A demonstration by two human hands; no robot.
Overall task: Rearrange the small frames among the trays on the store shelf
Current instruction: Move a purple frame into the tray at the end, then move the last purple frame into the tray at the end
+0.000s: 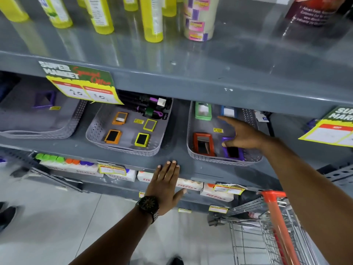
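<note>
Three grey perforated trays sit on the middle shelf [172, 155]. Left tray [72, 119] holds one purple frame [44, 99], standing tilted. Middle tray [95, 131] holds four small frames lying flat, two orange [119, 118] [113, 136] on its left side, two yellow [150, 124] [142, 139] on its right, long axes running roughly front to back, slightly skewed. Right tray [191, 146] holds a green frame [203, 110] and blue frame [228, 111] at the back, a red frame [202, 144] and a second purple frame [233, 150] at the front, all long axis front to back.

Right hand [242, 133] is inside the right tray, index finger stretched toward the blue frame, thumb touching the top edge of the near purple frame; whether it actually grips that frame, cannot tell. Left hand [165, 185] lies flat and released, fingers together, on the shelf's front lip between the middle and right trays, a wristwatch [148, 205] on the wrist.

A shopping cart [275, 217] with an orange handle stands at lower right.
</note>
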